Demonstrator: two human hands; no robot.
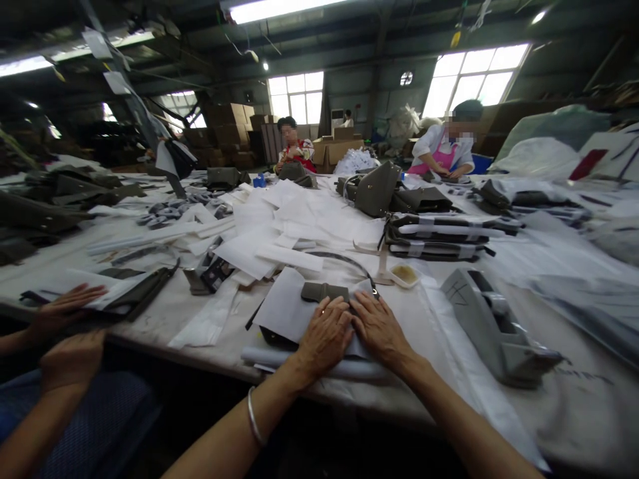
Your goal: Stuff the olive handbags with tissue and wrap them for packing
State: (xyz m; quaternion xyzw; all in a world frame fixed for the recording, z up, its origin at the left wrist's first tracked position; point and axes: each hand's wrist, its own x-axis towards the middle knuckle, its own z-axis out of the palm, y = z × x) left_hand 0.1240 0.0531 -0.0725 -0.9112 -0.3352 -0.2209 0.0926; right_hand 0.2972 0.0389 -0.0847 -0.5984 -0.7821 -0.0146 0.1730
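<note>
A dark olive handbag (272, 338) lies on the table in front of me, largely covered by a sheet of white paper (284, 306). Its flap tab (324, 291) shows above the paper, and a dark strap (352, 261) curves behind it. My left hand (327, 332) rests on the paper with its fingers stretched out, just below the tab. Beside it, nearly touching, my right hand (379, 326) lies flat over the bag's right side, fingers extended. Under my wrists runs a pale roll (269, 356) along the table edge. Part of the bag is hidden by my hands.
A grey tape dispenser (499, 332) stands at right, near a small dish of yellowish paste (404, 274). Stacked bags (434, 239) and loose white papers (299, 219) lie beyond. At left, a co-worker's hands (70, 309) are by another bag (144, 293). Two people work across the table.
</note>
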